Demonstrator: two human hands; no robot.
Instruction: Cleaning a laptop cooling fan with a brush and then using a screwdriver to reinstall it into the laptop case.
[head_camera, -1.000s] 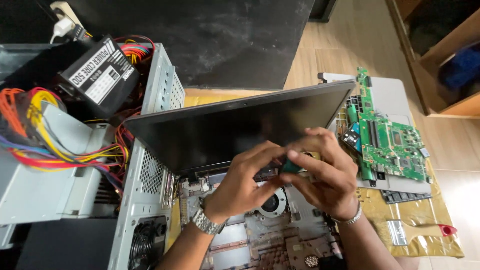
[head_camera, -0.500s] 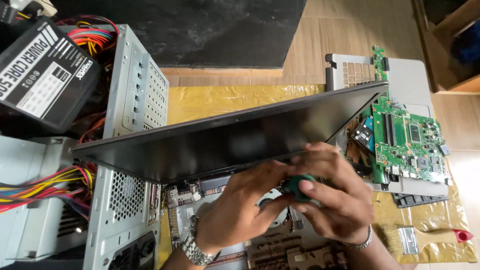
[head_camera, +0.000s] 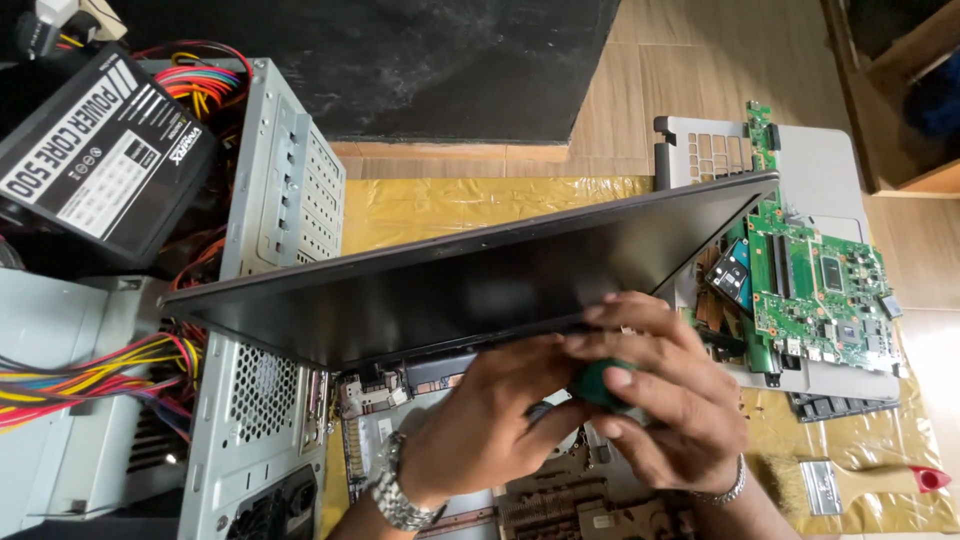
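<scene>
we list: dark laptop screen (head_camera: 470, 285), raised at centre, glossy black; white rectangular label (head_camera: 95, 165) on black power supply box (head_camera: 60, 215), upper left.

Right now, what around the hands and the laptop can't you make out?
Head view only:
- Green-handled tool: its tip and what it touches, hidden by the right hand and left hand.
- Hinge area under the laptop screen: covered by the panel's lower edge and the fingers.
- Laptop base: cut off by the bottom edge.
- Green circuit board: small parts too fine to tell apart.
</scene>
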